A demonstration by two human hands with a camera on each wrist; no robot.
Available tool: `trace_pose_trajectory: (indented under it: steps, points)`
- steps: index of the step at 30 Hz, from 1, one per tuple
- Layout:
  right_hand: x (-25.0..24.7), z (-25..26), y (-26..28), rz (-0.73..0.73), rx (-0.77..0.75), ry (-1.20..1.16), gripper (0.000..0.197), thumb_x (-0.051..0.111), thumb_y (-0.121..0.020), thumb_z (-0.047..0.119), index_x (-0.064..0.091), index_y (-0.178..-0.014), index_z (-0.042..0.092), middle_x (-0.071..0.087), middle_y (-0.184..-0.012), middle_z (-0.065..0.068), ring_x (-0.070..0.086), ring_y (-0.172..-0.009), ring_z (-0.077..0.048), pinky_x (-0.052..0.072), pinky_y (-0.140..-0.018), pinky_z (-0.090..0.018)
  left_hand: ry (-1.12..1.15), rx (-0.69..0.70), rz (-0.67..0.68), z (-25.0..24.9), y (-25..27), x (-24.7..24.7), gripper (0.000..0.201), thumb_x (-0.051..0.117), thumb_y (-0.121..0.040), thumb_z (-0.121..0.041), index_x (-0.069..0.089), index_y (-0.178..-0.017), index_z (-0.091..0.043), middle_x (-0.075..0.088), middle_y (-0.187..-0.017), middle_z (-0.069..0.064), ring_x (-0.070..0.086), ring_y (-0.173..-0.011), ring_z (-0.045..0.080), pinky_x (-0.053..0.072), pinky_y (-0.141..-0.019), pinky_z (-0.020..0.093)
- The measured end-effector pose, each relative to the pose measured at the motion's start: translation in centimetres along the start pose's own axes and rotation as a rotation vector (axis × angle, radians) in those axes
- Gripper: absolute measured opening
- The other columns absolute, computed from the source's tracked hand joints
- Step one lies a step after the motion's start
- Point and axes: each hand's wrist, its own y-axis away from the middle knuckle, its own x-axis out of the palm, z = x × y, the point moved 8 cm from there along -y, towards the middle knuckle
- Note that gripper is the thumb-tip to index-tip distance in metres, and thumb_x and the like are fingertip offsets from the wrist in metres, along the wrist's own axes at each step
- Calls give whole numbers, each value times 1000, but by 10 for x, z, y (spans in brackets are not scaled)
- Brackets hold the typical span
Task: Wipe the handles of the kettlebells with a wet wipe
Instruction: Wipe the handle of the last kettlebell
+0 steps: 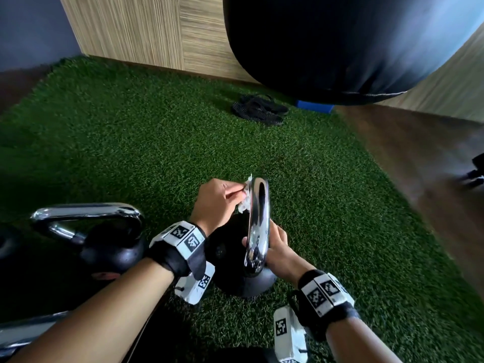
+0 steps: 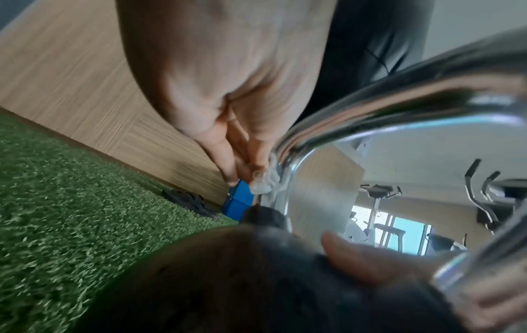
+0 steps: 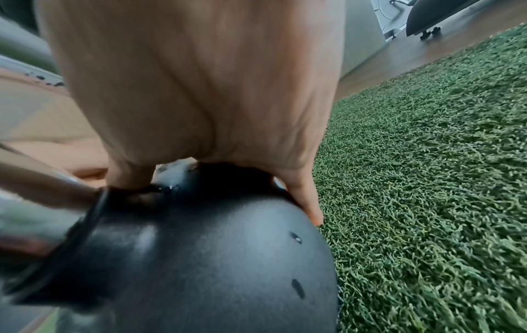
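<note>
On the turf (image 1: 136, 142), the left hand (image 1: 217, 197) pinches a white wipe (image 1: 245, 204) against the chrome handle (image 1: 255, 231); the right hand (image 1: 279, 247) clasps the kettlebell (image 3: 205, 259) steady. Best press firmly round the whole loop.

Black straps (image 1: 170, 258) wrap the wrists behind the left hand (image 1: 216, 201) and right hand (image 1: 279, 248), each carrying white blocks (image 1: 183, 238) with black square markers; 1 white marked box (image 1: 195, 286) hangs beneath each.

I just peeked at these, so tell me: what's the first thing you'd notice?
The shiny handle of the black kettlebell in the middle: the left hand presses a white wipe against it while the right hand holds the kettlebell. A huge black punching bag hangs at the top right, over the green turf.
</note>
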Motion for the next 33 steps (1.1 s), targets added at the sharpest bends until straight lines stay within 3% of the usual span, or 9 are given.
trace_pose_trajectory:
  steps: [1,2,5,9,13,21,24,29,33]
  points:
    - [-1,2,2,0,-10,0,83,68,-90,42,17,-156,35,15,-155,1,18,-131,-12,26,-111,-37,-8,-20,22,3,0,1,15,71,-95,-13,79,-99,-1,78,-84,17,59,-46,5,39,-55,6]
    - [-1,3,3,-2,-17,1,83,68,-91,41,17,-156,35,16,-155,1,17,-128,-10,24,-108,-34,13,-51,38,6,-1,1,13,71,-95,-15,79,-98,-5,79,-82,12,56,-45,7,38,-44,25]
    - [-2,3,5,-5,-13,-7,83,67,-92,38,15,-157,35,16,-155,0,18,-133,-12,23,-111,-34,197,-129,26,4,-5,-5,23,76,-92,-18,76,-113,-10,81,-98,7,76,-80,23,63,-76,41]
    - [-2,3,6,-12,-13,-27,82,67,-92,35,16,-157,37,16,-155,0,17,-136,-12,23,-113,-33,306,-156,65,0,0,-9,24,78,-86,-13,76,-104,-30,81,-98,-5,79,-90,16,64,-78,29]
    - [-2,1,5,-21,-10,-18,84,68,-92,37,15,-157,37,16,-155,-2,18,-142,-19,24,-118,-39,469,-221,137,-4,6,-10,32,80,-74,-23,78,-106,-18,80,-101,-2,78,-89,8,60,-71,15]
    - [-1,-2,2,-36,-43,-28,85,70,-87,36,19,-155,40,20,-153,1,18,-128,-10,22,-105,-30,507,-327,383,-11,33,-8,30,86,-65,-31,85,-91,-16,81,-92,11,78,-79,15,61,-69,19]
    - [-2,-2,2,-39,-43,-44,84,71,-89,35,19,-154,40,19,-152,4,18,-126,-7,23,-105,-29,502,-278,320,-18,40,-14,31,87,-64,-31,85,-92,-19,81,-90,9,79,-81,17,61,-71,19]
    - [-2,3,9,-17,-42,-33,84,69,-89,29,17,-155,39,18,-154,-1,18,-131,-12,23,-114,-41,472,-308,475,-13,65,-9,28,86,-70,-25,84,-96,-17,82,-93,7,79,-82,15,60,-71,17]
    - [-2,7,12,-6,-36,-28,84,66,-91,27,15,-156,37,16,-156,-1,20,-138,-20,27,-115,-49,303,-182,451,-13,74,-17,34,87,-71,-35,83,-103,-25,82,-98,-2,79,-92,14,61,-88,24]
